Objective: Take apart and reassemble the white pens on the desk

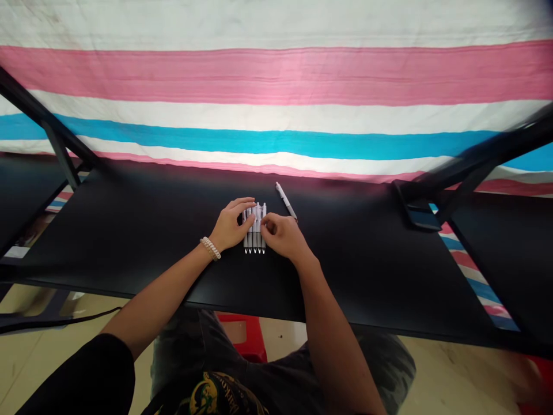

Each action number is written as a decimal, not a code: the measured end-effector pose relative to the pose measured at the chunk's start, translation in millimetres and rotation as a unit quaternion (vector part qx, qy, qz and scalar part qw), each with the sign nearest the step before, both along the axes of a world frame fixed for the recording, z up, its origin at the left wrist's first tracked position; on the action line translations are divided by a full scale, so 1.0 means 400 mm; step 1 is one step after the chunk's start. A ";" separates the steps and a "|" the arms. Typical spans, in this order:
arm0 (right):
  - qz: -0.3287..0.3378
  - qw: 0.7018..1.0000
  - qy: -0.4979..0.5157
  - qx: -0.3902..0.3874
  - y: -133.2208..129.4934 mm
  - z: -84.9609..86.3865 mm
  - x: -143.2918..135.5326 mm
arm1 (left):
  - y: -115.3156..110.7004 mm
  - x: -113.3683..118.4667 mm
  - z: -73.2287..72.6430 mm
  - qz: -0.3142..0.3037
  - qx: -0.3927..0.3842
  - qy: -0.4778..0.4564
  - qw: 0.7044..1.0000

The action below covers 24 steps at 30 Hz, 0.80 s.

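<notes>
Left hand [232,223], spread, touches the pens [254,239]; right hand [283,235] curls against them, grip unclear.

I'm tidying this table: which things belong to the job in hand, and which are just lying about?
Belong to the job:
five pens, between left hand and right hand
lone pen, probably

Just about:
striped cloth
red stool
dark flat object at right, unclear what

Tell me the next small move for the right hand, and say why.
I would probably move the right hand to the lone pen and draw it toward the row of pens: it lies apart, slanted, just beyond that hand, while five pens lie side by side, the left hand at their left.
</notes>
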State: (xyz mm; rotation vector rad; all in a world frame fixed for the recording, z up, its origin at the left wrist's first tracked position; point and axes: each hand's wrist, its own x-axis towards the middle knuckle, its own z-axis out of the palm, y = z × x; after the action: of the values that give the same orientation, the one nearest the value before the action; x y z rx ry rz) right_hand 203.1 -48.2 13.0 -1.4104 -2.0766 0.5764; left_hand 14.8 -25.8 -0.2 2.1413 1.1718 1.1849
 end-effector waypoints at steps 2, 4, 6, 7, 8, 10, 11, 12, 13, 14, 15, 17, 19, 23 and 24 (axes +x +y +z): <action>0.018 1.000 -0.017 -0.014 -0.004 0.003 -0.002 | 0.001 0.001 0.000 0.002 -0.002 -0.005 1.000; 0.019 0.999 -0.025 -0.009 -0.005 0.006 0.000 | 0.001 0.003 0.001 0.000 -0.006 -0.011 1.000; 0.021 0.999 -0.028 0.000 -0.005 0.009 0.005 | 0.001 0.004 0.001 -0.003 -0.011 -0.020 1.000; 0.021 0.999 -0.028 0.001 -0.004 0.010 0.008 | 0.000 0.004 0.002 -0.005 -0.015 -0.027 1.000; 0.019 0.999 -0.026 -0.001 -0.002 0.011 0.011 | 0.000 0.004 0.002 -0.007 -0.020 -0.033 0.999; 0.003 1.000 -0.011 -0.013 0.001 0.012 0.015 | 0.000 0.004 0.003 -0.007 -0.031 -0.050 0.998; -0.012 1.000 0.010 -0.018 0.003 0.012 0.016 | 0.000 0.004 0.004 -0.006 -0.039 -0.061 0.997; -0.028 0.998 0.045 -0.023 0.004 0.012 0.016 | 0.001 0.004 0.005 -0.004 -0.051 -0.078 0.996; -0.040 0.994 0.093 -0.030 0.005 0.013 0.014 | 0.003 0.005 0.006 -0.002 -0.069 -0.104 0.992; -0.042 0.987 0.152 -0.041 0.004 0.014 0.011 | 0.004 0.005 0.008 -0.004 -0.095 -0.142 0.985; -0.033 0.974 0.215 -0.058 0.003 0.016 0.007 | 0.006 0.005 0.011 -0.010 -0.128 -0.192 0.973; 0.005 0.942 0.322 -0.098 -0.003 0.021 -0.005 | 0.008 0.004 0.019 -0.041 -0.209 -0.302 0.929; 0.041 0.915 0.380 -0.129 -0.008 0.024 -0.019 | 0.007 0.001 0.030 -0.088 -0.288 -0.374 0.877; 0.057 0.895 0.415 -0.154 -0.011 0.020 -0.043 | 0.005 -0.008 0.040 -0.097 -0.331 -0.422 0.838; 0.051 0.895 0.413 -0.158 -0.010 0.018 -0.046 | 0.008 -0.010 0.039 -0.073 -0.317 -0.438 0.838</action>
State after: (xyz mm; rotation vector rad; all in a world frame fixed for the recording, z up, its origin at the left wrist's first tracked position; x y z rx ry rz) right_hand 184.7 -52.2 20.2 -0.9446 -1.3952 1.3363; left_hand 10.7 -22.7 15.6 0.9648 0.7759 1.2469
